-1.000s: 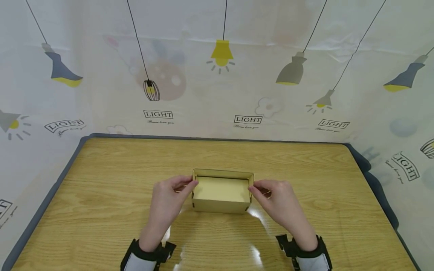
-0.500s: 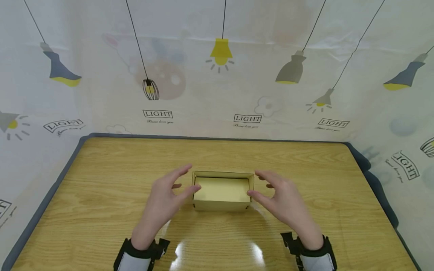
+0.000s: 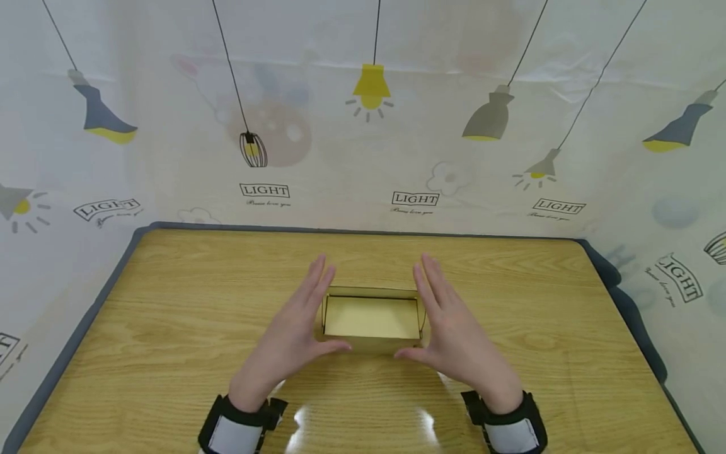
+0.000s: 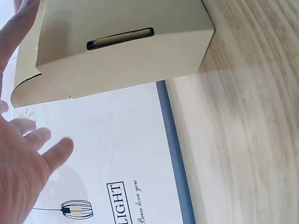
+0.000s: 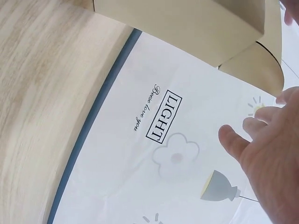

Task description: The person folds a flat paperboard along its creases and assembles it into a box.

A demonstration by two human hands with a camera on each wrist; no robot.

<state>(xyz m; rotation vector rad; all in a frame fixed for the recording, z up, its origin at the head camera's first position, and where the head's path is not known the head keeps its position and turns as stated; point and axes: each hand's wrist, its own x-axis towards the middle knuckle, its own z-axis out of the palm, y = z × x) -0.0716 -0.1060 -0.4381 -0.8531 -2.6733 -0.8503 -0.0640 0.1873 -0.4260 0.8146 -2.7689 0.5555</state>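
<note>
A small tan cardboard box [image 3: 372,345] stands in the middle of the table, its top uncovered. On its left is my left hand [image 3: 290,333], fingers straight and pointing away, thumb reaching over the near wall. My right hand [image 3: 458,334] mirrors it on the right side, thumb also spread toward the front. Whether either hand touches the cardboard is hard to tell. From the left wrist, the box wall [image 4: 126,63] shows a narrow slot, and a rounded flap [image 4: 35,91] sticks out at the side. A similar rounded flap [image 5: 254,70] shows in the right wrist view.
Wood-grain tabletop [image 3: 187,353] extends around the box. A dark blue-grey edging [image 3: 363,231] runs along its back and sides. Behind and beside it hangs a white sheet [image 3: 334,176] printed with lamps and the word LIGHT.
Both hands pinched the box's side walls a second ago, then let go and spread. Since then the fingers have straightened and extended farther back, while the thumbs came nearer. The box hardly shifted.
</note>
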